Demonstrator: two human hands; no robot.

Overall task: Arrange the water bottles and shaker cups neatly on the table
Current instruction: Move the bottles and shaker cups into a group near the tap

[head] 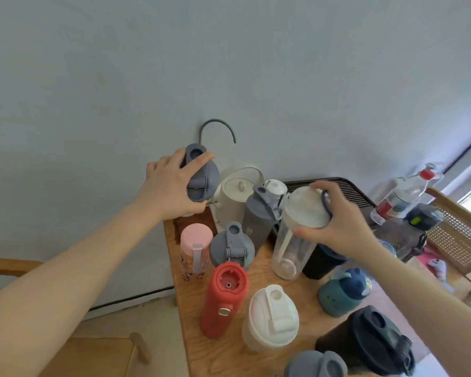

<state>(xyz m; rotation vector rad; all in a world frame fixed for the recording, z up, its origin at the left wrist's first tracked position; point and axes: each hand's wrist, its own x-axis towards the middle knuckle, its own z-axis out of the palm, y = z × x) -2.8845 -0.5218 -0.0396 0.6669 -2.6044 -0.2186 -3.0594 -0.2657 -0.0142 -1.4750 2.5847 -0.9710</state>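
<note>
My left hand (pixel 172 183) grips the grey lid of a shaker cup (pixel 203 180) at the table's far left corner; its body is hidden under the hand. My right hand (pixel 340 221) holds a clear shaker cup (pixel 291 240) by its white lid, tilted a little. Between them stand a grey shaker (pixel 256 221) and another grey-lidded cup (pixel 231 246). Nearer me are a pink bottle (pixel 195 251), a red bottle (pixel 223 297), a cream shaker (pixel 269 319), a black shaker (pixel 370 341) and a teal kids' bottle (pixel 340 295).
The wooden table (pixel 259 270) is crowded. A white kettle (pixel 237 194) and curved tap (pixel 218 126) stand at the back by the wall, a black slatted tray (pixel 348 189) behind my right hand. Plastic water bottles (pixel 403 197) and a dark bottle (pixel 408 229) sit right, by a cane chair (pixel 457 229).
</note>
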